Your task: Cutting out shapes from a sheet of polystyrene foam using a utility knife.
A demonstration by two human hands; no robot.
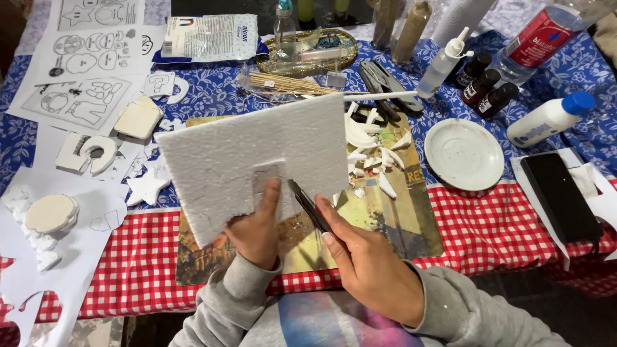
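White foam sheet (pixel 257 160) in left hand's (pixel 257 228) closed grip, right hand (pixel 369 270) clasping half-hidden dark knife (pixel 308 205).

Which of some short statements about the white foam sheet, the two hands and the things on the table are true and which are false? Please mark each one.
1. The left hand holds up the white rectangular foam sheet. True.
2. The right hand holds a pair of scissors. False: it holds a slim dark craft knife, its tip at the sheet's lower edge.
3. The round white ceramic saucer holds cut foam pieces. False: it looks bare; the white foam scraps lie on the printed mat left of it.
4. A white foam star lies left of the sheet. True.
5. Three small dark bottles stand behind the saucer. True.
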